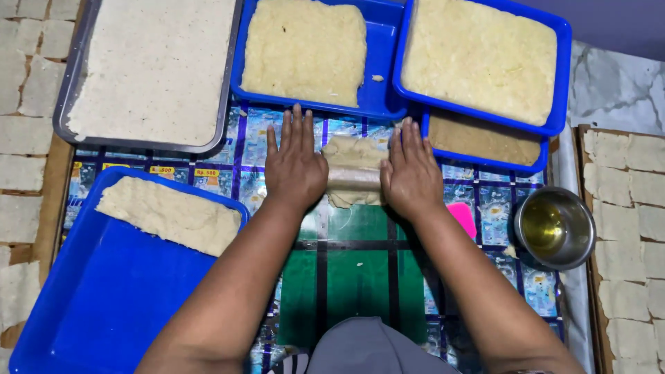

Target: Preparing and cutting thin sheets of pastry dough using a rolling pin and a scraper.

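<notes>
Pressing flat, fingers spread, the left hand and right hand bear on a rolling pin across a pale, ragged dough piece between them, mid-table. A glossy printed sheet covers the table. Four blue trays and one metal tray hold dough slabs; one steel bowl holds oil.

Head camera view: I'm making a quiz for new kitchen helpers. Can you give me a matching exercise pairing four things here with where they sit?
Things:
1. metal bowl
2. grey tray
3. pink scraper
4. rolling pin

Places:
A. top left
B. between the two hands
C. right side, holding yellow liquid
D. beside the right hand

Pairs: 1-C, 2-A, 3-D, 4-B
</notes>
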